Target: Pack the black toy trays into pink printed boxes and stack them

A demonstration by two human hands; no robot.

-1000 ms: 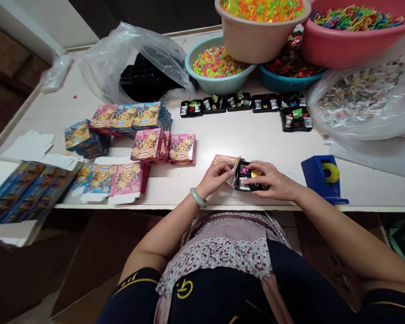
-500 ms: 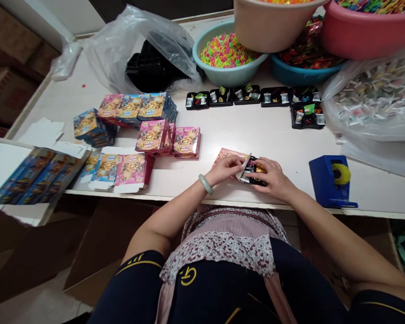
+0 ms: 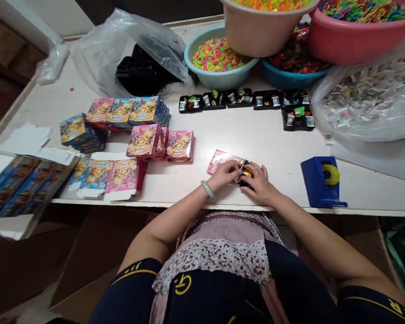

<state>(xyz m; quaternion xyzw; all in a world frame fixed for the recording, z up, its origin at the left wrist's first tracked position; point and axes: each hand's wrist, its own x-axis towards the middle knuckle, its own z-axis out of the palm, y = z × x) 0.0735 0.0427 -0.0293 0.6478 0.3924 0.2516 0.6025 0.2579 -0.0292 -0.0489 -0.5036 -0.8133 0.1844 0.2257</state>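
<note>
A small pink printed box [image 3: 220, 160] lies near the table's front edge with its open end to the right. My left hand [image 3: 224, 173], a pale green bangle on its wrist, grips that open end and its flap. My right hand [image 3: 259, 182] presses on a black tray [image 3: 245, 173] of small wrapped items, which is mostly inside the box; only a gold piece and a dark edge show between my fingers.
Closed pink and blue boxes [image 3: 145, 128] and flat unfolded ones [image 3: 104, 177] lie at left. A row of filled black trays [image 3: 246, 100] sits behind. Basins of coloured pieces [image 3: 219, 58], plastic bags [image 3: 367, 99] and a blue tape dispenser [image 3: 320, 180] stand around.
The black tray has slid leftward, deeper into the pink box, with my right hand following it. My left hand has stayed on the box's open end.
</note>
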